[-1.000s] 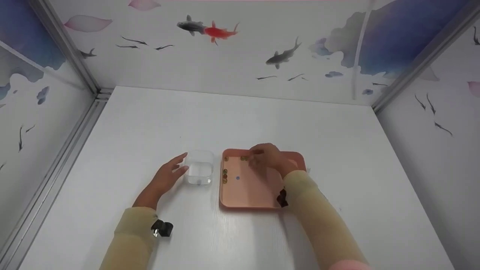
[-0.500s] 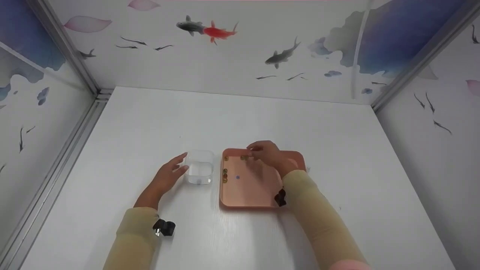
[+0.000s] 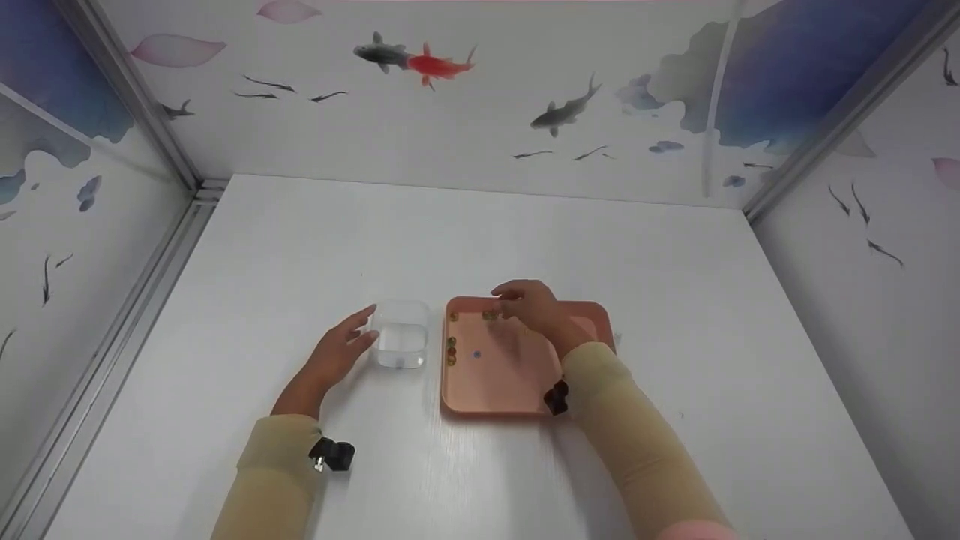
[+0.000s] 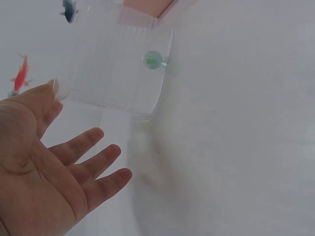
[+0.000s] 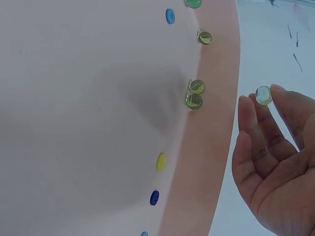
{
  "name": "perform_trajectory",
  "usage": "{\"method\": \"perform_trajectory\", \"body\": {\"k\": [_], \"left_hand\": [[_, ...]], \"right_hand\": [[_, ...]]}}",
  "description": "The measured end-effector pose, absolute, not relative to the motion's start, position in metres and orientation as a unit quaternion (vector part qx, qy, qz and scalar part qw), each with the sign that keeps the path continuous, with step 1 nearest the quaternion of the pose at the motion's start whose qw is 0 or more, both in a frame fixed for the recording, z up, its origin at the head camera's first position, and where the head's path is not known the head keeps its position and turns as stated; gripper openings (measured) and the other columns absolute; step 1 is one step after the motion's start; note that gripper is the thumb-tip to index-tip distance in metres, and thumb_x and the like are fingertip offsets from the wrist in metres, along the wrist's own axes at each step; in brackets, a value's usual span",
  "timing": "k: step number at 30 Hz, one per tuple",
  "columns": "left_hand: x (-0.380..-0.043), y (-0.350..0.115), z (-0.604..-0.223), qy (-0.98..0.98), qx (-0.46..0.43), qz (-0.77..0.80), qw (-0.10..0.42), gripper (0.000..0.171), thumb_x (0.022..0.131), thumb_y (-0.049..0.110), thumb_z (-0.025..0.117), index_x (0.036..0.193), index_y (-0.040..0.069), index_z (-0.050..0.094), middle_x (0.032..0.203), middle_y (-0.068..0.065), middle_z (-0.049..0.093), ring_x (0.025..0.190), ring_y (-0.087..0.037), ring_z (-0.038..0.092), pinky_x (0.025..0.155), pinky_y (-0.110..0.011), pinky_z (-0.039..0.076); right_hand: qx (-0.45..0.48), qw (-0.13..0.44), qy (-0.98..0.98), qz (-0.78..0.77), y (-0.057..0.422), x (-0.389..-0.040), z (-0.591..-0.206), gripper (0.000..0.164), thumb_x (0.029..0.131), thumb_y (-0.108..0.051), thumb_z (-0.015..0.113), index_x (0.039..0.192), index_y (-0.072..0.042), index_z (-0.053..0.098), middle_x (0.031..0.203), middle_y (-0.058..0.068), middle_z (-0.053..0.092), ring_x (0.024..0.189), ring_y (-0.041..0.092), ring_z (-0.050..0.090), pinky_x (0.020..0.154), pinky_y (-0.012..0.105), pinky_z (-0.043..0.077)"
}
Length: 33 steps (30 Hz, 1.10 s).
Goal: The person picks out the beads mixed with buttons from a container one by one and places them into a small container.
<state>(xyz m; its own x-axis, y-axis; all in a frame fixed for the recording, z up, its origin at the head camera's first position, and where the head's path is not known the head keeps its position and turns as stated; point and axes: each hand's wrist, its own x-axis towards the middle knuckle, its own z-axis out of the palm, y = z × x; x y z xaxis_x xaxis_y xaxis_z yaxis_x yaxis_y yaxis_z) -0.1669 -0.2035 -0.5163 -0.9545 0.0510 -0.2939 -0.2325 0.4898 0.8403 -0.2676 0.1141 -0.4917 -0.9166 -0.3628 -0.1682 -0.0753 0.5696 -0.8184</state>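
My right hand is over the far edge of the pink tray, pinching a clear glass marble between thumb and fingertips. In the right wrist view, two yellow-streaked marbles touch each other along the tray wall. Another marble and a green one lie further along it. My left hand is spread beside a clear plastic box, its fingertips right at the box's left side. A green marble shows in the box in the left wrist view.
On the tray lie a light blue button, a yellow button and a dark blue button. The white table is bounded by printed fish panels at the back and sides.
My right hand has shifted slightly left and toward the far edge of the tray, with its fingers more drawn together. The left hand and the clear box have stayed nearly still.
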Motion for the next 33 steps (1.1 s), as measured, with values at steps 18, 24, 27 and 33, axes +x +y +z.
{"method": "perform_trajectory", "body": {"k": [18, 24, 27, 33], "left_hand": [[-0.168, -0.205, -0.517, 0.844, -0.047, 0.518, 0.133, 0.054, 0.103, 0.030, 0.046, 0.153, 0.018, 0.028, 0.155, -0.022, 0.028, 0.140, -0.042, 0.028, 0.111, -0.058, 0.029], [-0.169, -0.205, -0.520, 0.844, -0.053, 0.514, 0.139, 0.055, 0.103, 0.032, 0.045, 0.154, 0.020, 0.027, 0.155, -0.022, 0.027, 0.141, -0.042, 0.028, 0.111, -0.058, 0.029], [-0.168, -0.204, -0.520, 0.844, -0.060, 0.513, 0.142, 0.055, 0.103, 0.032, 0.045, 0.154, 0.021, 0.027, 0.155, -0.021, 0.027, 0.141, -0.041, 0.027, 0.111, -0.057, 0.029], [-0.167, -0.203, -0.519, 0.842, -0.063, 0.515, 0.145, 0.055, 0.103, 0.033, 0.045, 0.154, 0.021, 0.027, 0.155, -0.021, 0.027, 0.141, -0.042, 0.027, 0.110, -0.059, 0.030]], "right_hand": [[-0.109, 0.147, 0.842, -0.508, 0.101, -0.261, -0.483, 0.030, 0.097, -0.014, 0.060, 0.123, 0.000, 0.063, 0.116, 0.015, 0.065, 0.098, 0.029, 0.065, 0.090, 0.052, 0.050], [-0.098, 0.149, 0.841, -0.510, 0.096, -0.259, -0.485, 0.030, 0.097, -0.018, 0.060, 0.124, -0.005, 0.064, 0.111, 0.010, 0.066, 0.096, 0.022, 0.063, 0.089, 0.045, 0.051], [-0.094, 0.157, 0.833, -0.523, 0.094, -0.257, -0.486, 0.031, 0.097, -0.017, 0.060, 0.125, -0.003, 0.063, 0.108, 0.010, 0.066, 0.093, 0.023, 0.063, 0.089, 0.046, 0.052], [-0.103, 0.158, 0.801, -0.568, 0.088, -0.252, -0.483, 0.027, 0.095, -0.008, 0.061, 0.120, 0.001, 0.064, 0.106, 0.015, 0.065, 0.092, 0.028, 0.065, 0.087, 0.044, 0.055]]}}
